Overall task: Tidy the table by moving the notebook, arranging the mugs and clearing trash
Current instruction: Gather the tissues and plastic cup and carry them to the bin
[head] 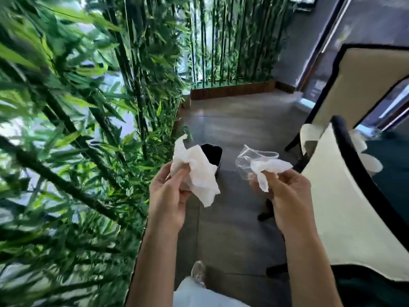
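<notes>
My left hand (169, 196) grips a crumpled white tissue (199, 171) that hangs over its fingers. My right hand (285, 191) pinches a smaller white tissue (269, 168) together with a crushed clear plastic cup (252, 159). Both hands are held above the grey tiled floor. A black trash bin (213, 155) with an open top stands on the floor just beyond the left hand's tissue, partly hidden by it. No notebook, mug or table top shows in view.
Dense bamboo plants (66, 129) fill the left side, with more in a wooden planter (232, 90) at the back. Two cream chairs with black frames (345, 196) stand at the right. My shoe (198, 273) and a pale trouser leg show at the bottom.
</notes>
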A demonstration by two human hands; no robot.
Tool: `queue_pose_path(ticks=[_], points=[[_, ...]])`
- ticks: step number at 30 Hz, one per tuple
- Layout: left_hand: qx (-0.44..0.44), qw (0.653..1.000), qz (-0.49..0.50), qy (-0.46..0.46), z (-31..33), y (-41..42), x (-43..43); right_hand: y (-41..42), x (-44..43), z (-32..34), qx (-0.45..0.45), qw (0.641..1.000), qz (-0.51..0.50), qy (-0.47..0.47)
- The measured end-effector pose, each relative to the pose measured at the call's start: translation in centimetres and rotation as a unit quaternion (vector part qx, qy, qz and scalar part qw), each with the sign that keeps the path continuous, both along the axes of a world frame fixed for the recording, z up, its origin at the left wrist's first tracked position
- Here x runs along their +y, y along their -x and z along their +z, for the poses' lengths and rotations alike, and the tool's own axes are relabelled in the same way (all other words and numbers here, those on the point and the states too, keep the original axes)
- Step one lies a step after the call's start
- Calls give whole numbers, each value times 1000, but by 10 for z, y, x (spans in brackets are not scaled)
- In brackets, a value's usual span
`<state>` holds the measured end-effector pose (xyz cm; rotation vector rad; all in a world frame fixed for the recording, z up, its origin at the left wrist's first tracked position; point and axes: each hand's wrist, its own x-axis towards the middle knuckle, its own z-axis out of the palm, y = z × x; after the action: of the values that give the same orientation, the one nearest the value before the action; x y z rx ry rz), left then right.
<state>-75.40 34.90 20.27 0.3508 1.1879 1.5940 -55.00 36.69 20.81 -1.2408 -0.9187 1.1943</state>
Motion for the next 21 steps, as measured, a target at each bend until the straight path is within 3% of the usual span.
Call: queue_pose_path(ticks=[11, 21], points=[[15, 999, -32, 32, -20, 49, 142, 40, 129, -17, 13, 998, -50, 33], [23, 997, -19, 67, -53, 47, 280, 42, 278, -63, 23, 998, -29, 46]])
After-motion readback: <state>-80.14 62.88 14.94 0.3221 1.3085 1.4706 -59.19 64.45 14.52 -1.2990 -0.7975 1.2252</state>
